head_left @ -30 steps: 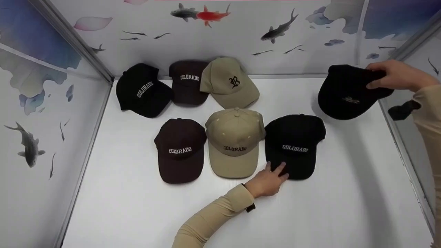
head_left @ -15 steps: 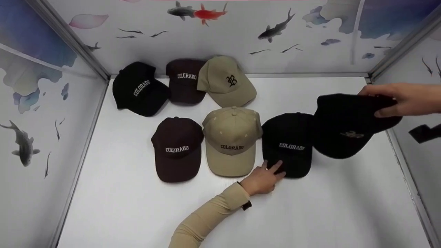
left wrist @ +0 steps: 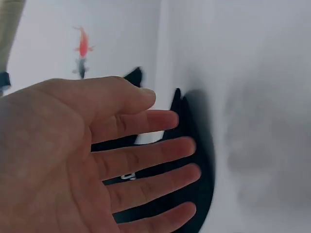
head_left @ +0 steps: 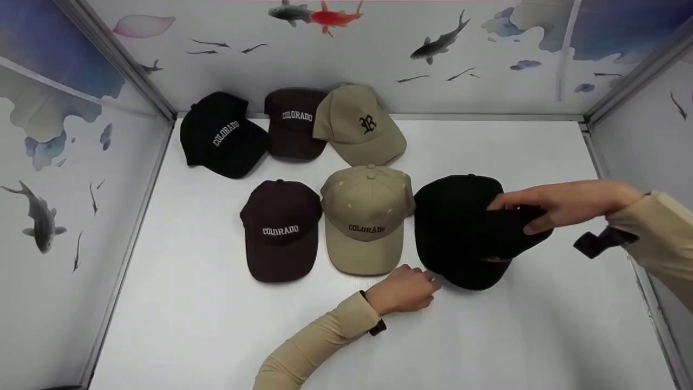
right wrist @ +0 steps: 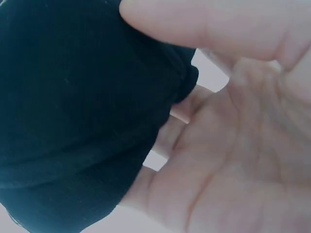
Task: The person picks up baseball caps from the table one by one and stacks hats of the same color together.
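Note:
My right hand [head_left: 568, 206] pinches a black baseball cap [head_left: 482, 238] by its back edge, thumb on one side and fingers on the other. The held cap overlaps another black cap [head_left: 457, 187], hiding that cap's white lettering in the head view; whether the two touch I cannot tell. In the right wrist view the dark fabric [right wrist: 82, 107] lies between thumb and fingers. My left hand [head_left: 403, 290] stays low, just left of the black caps' brims. Its fingers look extended and apart in the left wrist view, in front of dark cap fabric [left wrist: 194, 126].
Beside the black caps lie a tan COLORADO cap [head_left: 365, 200] and a maroon COLORADO cap [head_left: 280, 227]. Behind them sit a black cap [head_left: 222, 135], a dark brown cap [head_left: 295, 127] and a tan cap with a black letter [head_left: 360, 127]. Printed panels wall the white table [head_left: 216, 325].
My right hand has carried its black cap from the back right, down and left, over the lying black cap. My left hand has drawn back slightly from that cap's brim.

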Demonstrator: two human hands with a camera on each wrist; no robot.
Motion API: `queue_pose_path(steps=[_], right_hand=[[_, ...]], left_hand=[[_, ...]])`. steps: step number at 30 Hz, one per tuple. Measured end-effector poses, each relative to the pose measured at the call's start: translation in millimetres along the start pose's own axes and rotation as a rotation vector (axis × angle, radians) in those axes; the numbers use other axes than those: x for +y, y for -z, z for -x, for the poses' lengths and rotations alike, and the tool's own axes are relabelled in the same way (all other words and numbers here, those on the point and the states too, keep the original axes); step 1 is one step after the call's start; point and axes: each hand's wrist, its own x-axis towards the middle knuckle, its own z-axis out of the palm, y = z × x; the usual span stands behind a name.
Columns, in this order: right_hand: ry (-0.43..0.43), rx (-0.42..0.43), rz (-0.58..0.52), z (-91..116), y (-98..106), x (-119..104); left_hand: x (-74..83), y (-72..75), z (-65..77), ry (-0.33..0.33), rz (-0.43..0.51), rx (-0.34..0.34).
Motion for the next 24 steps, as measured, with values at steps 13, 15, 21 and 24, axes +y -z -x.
queue_pose_path(steps=[13, 15, 21, 24], right_hand=[[-0.077, -0.002, -0.150, -56.7, 7.8, 37.7], [-0.075, 0.026, -0.159, -62.4, 9.3, 44.1], [-0.076, 0.152, -0.146, -79.4, 8.6, 57.7], [-0.097, 0.215, -0.132, -84.7, 5.3, 63.2]], left_hand=[[5.0, 2.0, -1.6, -0.053, -0.039, 0.032], [7.2, -2.2, -4.8, -0.045, -0.030, -0.003], [10.2, -14.4, -12.6, -0.033, -0.056, -0.019], [8.0, -19.9, -14.7, -0.027, -0.078, 0.003]])
